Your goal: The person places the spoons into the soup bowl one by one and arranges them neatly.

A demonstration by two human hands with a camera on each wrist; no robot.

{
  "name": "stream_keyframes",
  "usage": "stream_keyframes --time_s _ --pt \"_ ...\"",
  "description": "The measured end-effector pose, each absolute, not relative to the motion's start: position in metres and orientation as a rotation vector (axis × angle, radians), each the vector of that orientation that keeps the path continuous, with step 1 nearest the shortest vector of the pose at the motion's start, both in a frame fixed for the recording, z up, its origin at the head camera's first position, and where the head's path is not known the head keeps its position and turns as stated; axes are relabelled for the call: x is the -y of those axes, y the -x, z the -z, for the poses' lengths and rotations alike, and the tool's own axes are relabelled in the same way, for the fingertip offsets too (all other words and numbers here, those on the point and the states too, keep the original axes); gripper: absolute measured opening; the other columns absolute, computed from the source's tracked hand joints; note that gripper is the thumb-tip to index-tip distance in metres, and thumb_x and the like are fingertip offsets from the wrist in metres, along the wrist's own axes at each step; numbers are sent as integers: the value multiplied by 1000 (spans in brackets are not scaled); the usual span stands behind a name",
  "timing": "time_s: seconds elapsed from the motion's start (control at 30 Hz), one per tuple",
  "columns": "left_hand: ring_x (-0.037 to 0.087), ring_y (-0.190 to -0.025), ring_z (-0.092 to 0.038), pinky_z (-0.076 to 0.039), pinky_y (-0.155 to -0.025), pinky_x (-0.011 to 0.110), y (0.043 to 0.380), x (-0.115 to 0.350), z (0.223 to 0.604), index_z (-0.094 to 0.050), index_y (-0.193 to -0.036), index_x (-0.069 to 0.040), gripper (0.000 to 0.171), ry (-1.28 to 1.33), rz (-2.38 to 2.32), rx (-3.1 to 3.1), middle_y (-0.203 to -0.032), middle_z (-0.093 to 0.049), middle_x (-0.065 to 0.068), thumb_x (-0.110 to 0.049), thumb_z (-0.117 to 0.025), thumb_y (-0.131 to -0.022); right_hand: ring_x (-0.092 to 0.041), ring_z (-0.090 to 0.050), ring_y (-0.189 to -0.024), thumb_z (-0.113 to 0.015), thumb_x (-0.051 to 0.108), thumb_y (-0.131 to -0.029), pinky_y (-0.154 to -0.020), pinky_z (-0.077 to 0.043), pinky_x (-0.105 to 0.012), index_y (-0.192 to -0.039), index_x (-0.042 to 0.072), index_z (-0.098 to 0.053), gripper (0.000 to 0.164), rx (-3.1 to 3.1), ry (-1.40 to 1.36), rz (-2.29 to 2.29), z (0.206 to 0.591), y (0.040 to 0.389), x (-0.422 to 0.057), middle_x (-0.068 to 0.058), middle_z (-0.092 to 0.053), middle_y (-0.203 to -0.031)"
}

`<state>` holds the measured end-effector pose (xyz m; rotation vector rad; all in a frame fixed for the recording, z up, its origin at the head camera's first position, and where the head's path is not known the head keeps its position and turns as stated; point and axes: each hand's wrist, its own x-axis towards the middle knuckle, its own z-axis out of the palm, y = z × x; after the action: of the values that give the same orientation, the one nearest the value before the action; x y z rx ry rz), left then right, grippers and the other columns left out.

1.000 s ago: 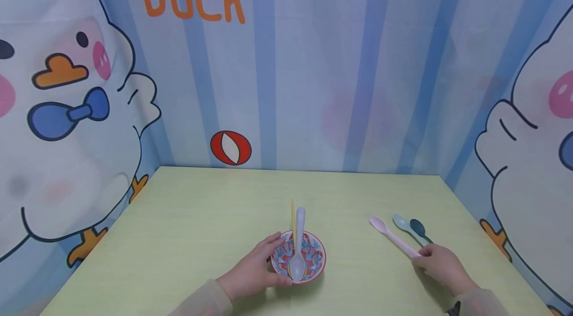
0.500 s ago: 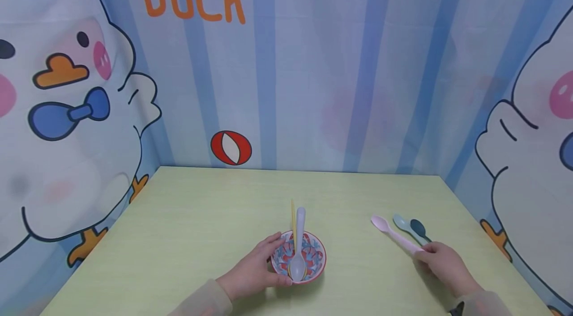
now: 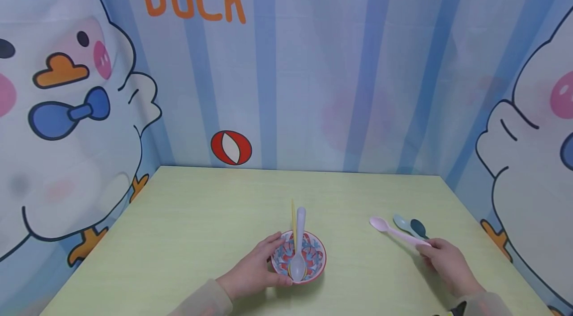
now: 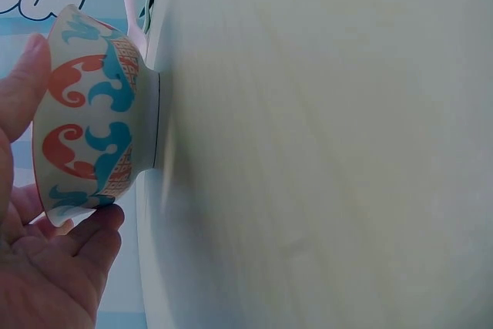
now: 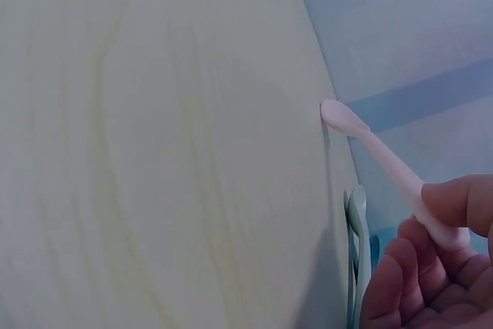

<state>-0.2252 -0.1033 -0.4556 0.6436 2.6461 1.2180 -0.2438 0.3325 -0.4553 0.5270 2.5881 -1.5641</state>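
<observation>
pink spoon [image 3: 398,234]: to the right of centre, over the table [image 3: 224,206], at the right hand [image 3: 449,263]. long axis slants in the head view; scoop points away from the person and to the left, handle end towards the hand. right wrist view: spoon tilted, handle end raised, scoop end lowest. scoop tip touching the surface or just above it; cannot tell which.

right grip: clamped on the rear of the pink handle, thumb on one side, fingers on the other.

left grip: left hand [image 3: 252,268] holds the patterned bowl [image 3: 318,261] at its left side, thumb by the near rim, fingertips at the far-left rim. bowl upright, opening up; left wrist view shows red and blue motifs outside and a foot on or very near the table.

contents of bowl: lavender spoon [image 3: 300,231], scoop down inside, handle leaning out past the far rim and pointing away from the person. just left of it, a thin yellow utensil [image 3: 293,216], also out past the far rim; lower part mostly covered.

beyond the right hand: pale blue spoon [image 3: 401,222] and dark teal spoon [image 3: 418,228], side by side on the table, scoops pointing away and left, handles partly hidden.
</observation>
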Motion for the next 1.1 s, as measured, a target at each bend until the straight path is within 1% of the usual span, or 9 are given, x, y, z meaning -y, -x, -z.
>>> stream_keyframes --time_s 0.23,0.4,0.53,0.67,0.8,0.9,0.97,1.03,1.1 --pt "35 -140 -27 -28 -109 54 225 104 454 -38 -147 -3 95 -639 -1228 -2633 -156 -26 9 -42 -83 -73 -23 -49 -81 -56 23 -96 -66 -44 -32 -127 -12 -44 48 -2529 -577 1666 452 245 -330 -12 -55 -91" --pt "35 -140 -27 -28 -109 55 225 104 455 -38 -146 -2 95 -648 -1231 -2636 -156 -26 9 -42 -83 -73 -24 -49 -84 -56 25 -96 -69 -46 -31 -128 -12 -43 50 -2523 -569 1730 451 245 -329 -14 -52 -98" --pt "35 -140 -27 -28 -109 55 224 103 454 -38 -146 -2 95 -650 -1226 -2641 -156 -26 9 -42 -83 -73 -25 -48 -89 -57 30 -97 -72 -46 -30 -130 -12 -42 55 -2505 -580 1762 449 244 -327 -16 -51 -105" --pt "34 -140 -27 -28 -109 54 225 103 454 -37 -147 -3 95 -640 -1219 -2641 -156 -26 9 -42 -83 -73 -27 -48 -94 -58 35 -96 -77 -46 -33 -132 -10 -41 60 -2469 -617 1821 447 244 -324 -16 -51 -110" --pt "34 -140 -27 -29 -109 55 225 104 454 -38 -146 -3 95 -639 -1213 -2644 -156 -26 9 -42 -83 -73 -28 -49 -97 -60 34 -95 -80 -47 -34 -130 -7 -43 57 -2449 -683 1890 445 244 -319 -14 -54 -111" --pt "34 -140 -27 -29 -109 54 225 104 454 -38 -146 -3 95 -636 -1214 -2642 -156 -26 8 -42 -83 -73 -29 -49 -100 -59 30 -96 -84 -48 -38 -130 -7 -44 53 -2442 -729 1955 446 244 -314 -18 -55 -116" --pt "34 -140 -27 -28 -109 54 225 104 454 -38 -146 -2 94 -640 -1219 -2639 -156 -26 9 -42 -83 -73 -28 -49 -103 -57 27 -97 -88 -48 -41 -130 -7 -44 49 -2428 -745 2005 447 245 -311 -20 -52 -123" --pt "34 -140 -27 -28 -109 54 224 103 454 -38 -146 -2 95 -644 -1218 -2641 -156 -26 9 -42 -83 -73 -24 -52 -103 -55 23 -99 -89 -51 -39 -130 -7 -44 45 -2411 -744 2064 448 246 -308 -22 -49 -128" --pt "35 -140 -27 -29 -109 55 224 103 453 -38 -146 -2 95 -651 -1214 -2647 -156 -26 10 -42 -83 -73 -18 -55 -99 -52 21 -100 -87 -53 -35 -132 -8 -41 45 -2378 -708 2122 449 245 -306 -24 -45 -132"
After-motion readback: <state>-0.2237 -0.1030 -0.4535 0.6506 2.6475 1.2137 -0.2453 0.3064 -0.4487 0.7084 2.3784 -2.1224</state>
